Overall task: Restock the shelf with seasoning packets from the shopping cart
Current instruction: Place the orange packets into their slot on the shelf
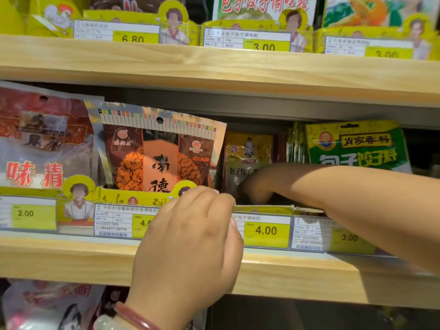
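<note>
Right hand reaching before yellow packet, grip hidden

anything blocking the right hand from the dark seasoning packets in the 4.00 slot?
Nothing visible. The right hand is already inside the slot, over the yellow front lip, right at the dark seasoning packets. Its fingers are in shadow, so the grip can't be judged. The left hand holds the lip beside the 4.00 price tag.

Light wooden shelf, yellow price tags along its front lip. Standing on it: red-and-clear plastic packets, brown-and-orange foil packets, dark yellow-topped packets set further back, green-and-yellow packets.
</note>
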